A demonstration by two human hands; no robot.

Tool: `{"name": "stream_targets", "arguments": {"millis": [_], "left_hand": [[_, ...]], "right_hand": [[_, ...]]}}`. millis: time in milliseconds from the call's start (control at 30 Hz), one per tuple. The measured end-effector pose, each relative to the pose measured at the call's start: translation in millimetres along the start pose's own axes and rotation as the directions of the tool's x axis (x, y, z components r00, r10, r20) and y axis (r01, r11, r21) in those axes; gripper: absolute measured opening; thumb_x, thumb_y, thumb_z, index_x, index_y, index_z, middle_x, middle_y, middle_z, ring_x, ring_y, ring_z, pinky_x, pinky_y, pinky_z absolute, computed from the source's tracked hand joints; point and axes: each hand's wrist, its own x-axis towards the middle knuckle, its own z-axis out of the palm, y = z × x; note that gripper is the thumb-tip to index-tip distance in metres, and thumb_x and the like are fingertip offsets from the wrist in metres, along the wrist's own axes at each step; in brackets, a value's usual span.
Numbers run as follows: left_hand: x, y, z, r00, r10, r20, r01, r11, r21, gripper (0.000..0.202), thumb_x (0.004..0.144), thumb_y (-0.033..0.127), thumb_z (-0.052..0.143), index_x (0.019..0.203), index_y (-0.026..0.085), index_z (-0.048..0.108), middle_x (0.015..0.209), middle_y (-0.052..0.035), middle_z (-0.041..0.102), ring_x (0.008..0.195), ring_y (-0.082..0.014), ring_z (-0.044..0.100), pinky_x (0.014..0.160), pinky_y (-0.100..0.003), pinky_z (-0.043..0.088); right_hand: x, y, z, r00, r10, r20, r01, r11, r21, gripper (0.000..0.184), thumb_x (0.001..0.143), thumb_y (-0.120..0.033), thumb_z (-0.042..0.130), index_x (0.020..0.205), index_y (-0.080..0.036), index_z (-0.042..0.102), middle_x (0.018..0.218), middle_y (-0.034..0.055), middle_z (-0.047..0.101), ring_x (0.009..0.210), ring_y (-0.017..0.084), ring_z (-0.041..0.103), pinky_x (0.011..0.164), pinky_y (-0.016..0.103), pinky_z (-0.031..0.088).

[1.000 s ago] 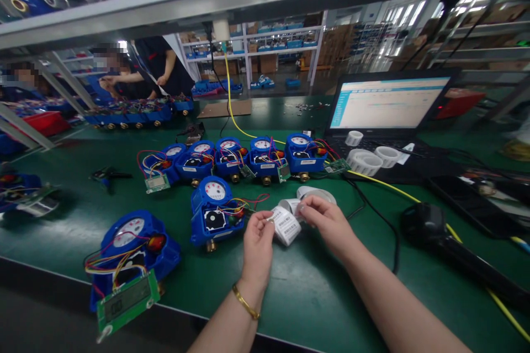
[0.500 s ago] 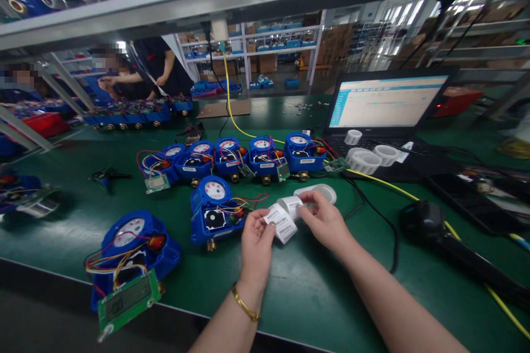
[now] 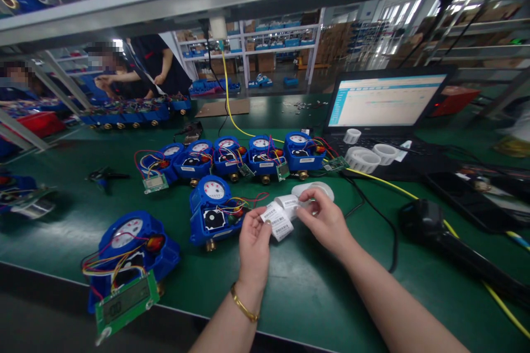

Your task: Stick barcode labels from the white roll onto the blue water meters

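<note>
Since the screen (image 3: 127, 302) on the near meter (image 3: 134, 248) seems to overhang the bench (image 3: 306, 292) edge, a stray swing of our left hand (image 3: 254, 237) could knock it. That hand pinches the label strip (image 3: 278, 223) btwn thumb & fingertips, over the bench; our right hand (image 3: 326, 220) pinches it farther up, thumb to forefinger, so an uneven tug could crease or tear it. Qty: 1 near meter, 1 scanner (image 3: 424, 226), 1 mid meter (image 3: 215, 209), 1 white coil (image 3: 327, 190) just behind the strip, 5 row meters (image 3: 304, 160), approx. 3 rolls (image 3: 363, 162) on 1 laptop (image 3: 385, 102).
</note>
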Motion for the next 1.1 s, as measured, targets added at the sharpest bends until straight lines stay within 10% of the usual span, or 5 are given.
{"name": "stream_targets", "arguments": {"millis": [267,633,1100], "left_hand": [[0.7,-0.5,-1.5,0.999,0.043,-0.004,-0.043,0.999,0.015,0.029,0.073,0.021,0.061,0.1,0.015,0.05,0.098,-0.0075,0.065,0.093,-0.0185,0.061,0.08,-0.027,0.045],[3.8,-3.0,-2.7,0.995,0.083,-0.06,-0.079,0.995,0.053,0.025,0.071,0.021,0.061,0.095,0.017,0.052,0.088,-0.0042,0.065,0.083,-0.017,0.061,0.071,-0.025,0.046],[2.3,-4.3,-3.1,1.0,0.014,-0.016,-0.015,0.998,-0.059,0.033,0.07,0.019,0.064,0.102,0.015,0.055,0.1,-0.0087,0.067,0.094,-0.0207,0.063,0.078,-0.028,0.048]], "right_hand": [[-6.8,-11.2,4.7,0.958,0.017,0.288,-0.032,0.998,0.05,0.014,0.07,-0.031,0.061,0.065,-0.018,0.059,0.065,0.0006,0.053,0.056,0.013,0.045,0.052,0.025,0.034],[-4.9,-15.1,1.2,0.913,0.168,0.372,-0.29,0.908,0.301,0.023,0.067,-0.039,0.06,0.064,-0.018,0.051,0.053,-0.0039,0.05,0.041,0.007,0.039,0.04,0.02,0.029],[-5.6,0.5,6.9,0.92,0.147,0.362,-0.206,0.97,0.13,0.026,0.067,-0.026,0.054,0.09,-0.016,0.054,0.059,-0.0051,0.051,0.049,0.009,0.042,0.048,0.022,0.032]]}}
